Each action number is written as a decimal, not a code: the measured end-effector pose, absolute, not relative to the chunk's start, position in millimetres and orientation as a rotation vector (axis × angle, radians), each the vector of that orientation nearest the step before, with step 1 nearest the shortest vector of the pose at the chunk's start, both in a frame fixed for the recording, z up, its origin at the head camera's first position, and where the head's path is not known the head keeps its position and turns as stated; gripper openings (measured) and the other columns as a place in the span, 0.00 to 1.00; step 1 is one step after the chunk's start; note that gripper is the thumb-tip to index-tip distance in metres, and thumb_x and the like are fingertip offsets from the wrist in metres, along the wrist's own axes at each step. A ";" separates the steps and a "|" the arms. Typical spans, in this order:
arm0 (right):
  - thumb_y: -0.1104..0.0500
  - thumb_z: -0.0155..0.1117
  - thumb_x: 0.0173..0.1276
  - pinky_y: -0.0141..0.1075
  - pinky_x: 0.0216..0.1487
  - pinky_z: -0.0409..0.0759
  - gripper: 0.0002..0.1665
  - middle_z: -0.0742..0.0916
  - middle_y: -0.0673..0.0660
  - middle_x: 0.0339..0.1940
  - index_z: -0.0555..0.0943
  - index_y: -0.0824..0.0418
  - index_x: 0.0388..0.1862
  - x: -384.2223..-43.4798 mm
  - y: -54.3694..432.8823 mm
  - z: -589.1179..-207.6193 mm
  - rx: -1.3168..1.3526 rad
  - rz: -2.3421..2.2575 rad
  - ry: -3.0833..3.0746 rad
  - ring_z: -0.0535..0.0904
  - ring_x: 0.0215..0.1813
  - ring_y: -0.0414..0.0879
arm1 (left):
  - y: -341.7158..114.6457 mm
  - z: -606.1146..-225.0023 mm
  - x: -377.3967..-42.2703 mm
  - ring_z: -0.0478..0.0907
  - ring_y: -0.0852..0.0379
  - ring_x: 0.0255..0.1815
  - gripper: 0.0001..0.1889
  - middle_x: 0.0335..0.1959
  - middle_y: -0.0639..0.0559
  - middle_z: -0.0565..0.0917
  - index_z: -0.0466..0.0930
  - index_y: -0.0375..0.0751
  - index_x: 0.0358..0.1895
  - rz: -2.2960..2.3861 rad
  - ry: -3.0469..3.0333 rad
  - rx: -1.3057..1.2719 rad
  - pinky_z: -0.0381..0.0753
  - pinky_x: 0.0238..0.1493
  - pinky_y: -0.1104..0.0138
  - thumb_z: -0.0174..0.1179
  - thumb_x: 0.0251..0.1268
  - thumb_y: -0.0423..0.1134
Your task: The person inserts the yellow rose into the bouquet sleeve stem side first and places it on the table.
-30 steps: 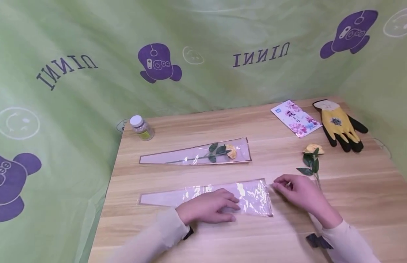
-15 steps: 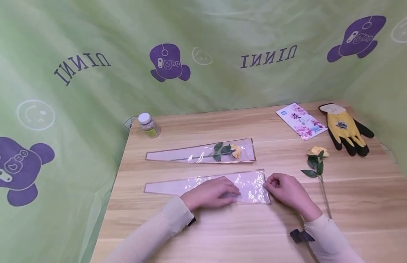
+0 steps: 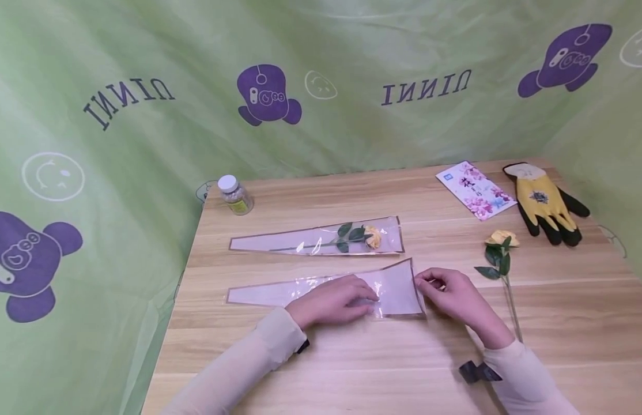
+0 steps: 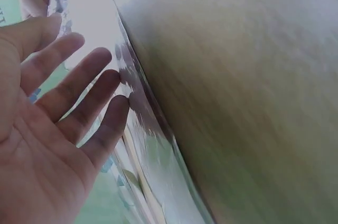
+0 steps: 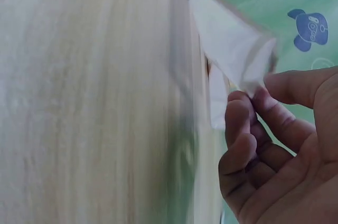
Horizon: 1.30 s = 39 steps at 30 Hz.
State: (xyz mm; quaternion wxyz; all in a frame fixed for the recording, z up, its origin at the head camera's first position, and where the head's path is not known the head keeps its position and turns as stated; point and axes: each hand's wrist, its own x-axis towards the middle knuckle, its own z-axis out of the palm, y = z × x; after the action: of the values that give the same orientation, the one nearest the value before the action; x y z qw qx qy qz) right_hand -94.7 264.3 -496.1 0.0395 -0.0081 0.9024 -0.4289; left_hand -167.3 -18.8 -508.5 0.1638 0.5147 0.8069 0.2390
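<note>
With the right grip (image 3: 456, 297) pinching the empty sleeve (image 3: 396, 288) and the left grip (image 3: 331, 301) spread loosely, the packed rose (image 3: 357, 234) at twelve o'clock looks done, the bare rose (image 3: 505, 265) at three not.

My head view's from above, facing forward and down at the near plastic sleeve (image 3: 399, 288); my wrist views sit way closer, low beside it, tipped sideways, and both catch its wide end.
</note>
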 end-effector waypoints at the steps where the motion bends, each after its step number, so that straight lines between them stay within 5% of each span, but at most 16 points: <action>1: 0.55 0.67 0.73 0.33 0.31 0.79 0.09 0.85 0.49 0.29 0.88 0.60 0.41 -94.5 263.5 -496.1 -0.014 -1.310 2.775 0.79 0.33 0.45 | -16.6 -508.4 -167.5 0.77 0.68 0.54 0.13 0.51 0.61 0.85 0.86 0.48 0.55 0.769 2.296 1.381 0.74 0.60 0.76 0.60 0.76 0.46; 7: 0.55 0.71 0.70 0.34 0.30 0.80 0.08 0.85 0.48 0.29 0.87 0.58 0.39 -92.0 256.3 -494.5 -0.041 -1.278 2.868 0.80 0.34 0.44 | 13.2 -507.1 -163.7 0.86 0.57 0.36 0.09 0.36 0.47 0.89 0.86 0.35 0.46 1.673 1.834 0.393 0.89 0.44 0.63 0.66 0.70 0.37; 11: 0.58 0.73 0.67 0.34 0.29 0.79 0.04 0.83 0.45 0.27 0.87 0.57 0.37 -90.6 247.9 -495.4 -0.153 -1.193 3.002 0.78 0.31 0.40 | 34.4 -508.4 -156.3 0.86 0.53 0.29 0.08 0.36 0.35 0.87 0.84 0.31 0.44 1.865 1.583 0.060 0.90 0.36 0.63 0.68 0.66 0.32; 19: 0.56 0.76 0.63 0.34 0.27 0.77 0.07 0.82 0.46 0.30 0.86 0.56 0.35 -89.4 232.4 -491.2 -0.355 -0.999 3.183 0.76 0.28 0.39 | 46.2 -507.3 -151.6 0.84 0.56 0.24 0.11 0.34 0.43 0.87 0.83 0.35 0.39 1.858 1.635 0.038 0.89 0.29 0.66 0.73 0.61 0.38; 29: 0.56 0.77 0.63 0.34 0.28 0.78 0.07 0.84 0.45 0.31 0.86 0.55 0.37 -87.2 235.8 -496.1 -0.293 -1.086 3.106 0.77 0.29 0.38 | 43.2 -509.7 -153.7 0.85 0.55 0.25 0.06 0.31 0.40 0.87 0.85 0.31 0.42 1.836 1.662 0.078 0.90 0.32 0.64 0.66 0.65 0.29; 39: 0.51 0.65 0.76 0.35 0.35 0.86 0.21 0.88 0.57 0.43 0.80 0.64 0.58 -78.8 313.3 -474.8 0.108 -1.465 2.749 0.83 0.38 0.48 | 44.4 -516.8 -156.3 0.85 0.57 0.23 0.05 0.31 0.40 0.87 0.86 0.32 0.41 1.835 1.666 0.069 0.90 0.33 0.63 0.65 0.63 0.26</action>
State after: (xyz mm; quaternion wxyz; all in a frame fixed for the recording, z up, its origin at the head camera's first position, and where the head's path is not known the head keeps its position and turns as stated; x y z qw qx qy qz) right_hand -78.8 313.3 -474.8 0.0125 0.0348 0.8818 -0.4701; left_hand -156.3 44.4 -516.8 0.3251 0.0264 0.6354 0.6999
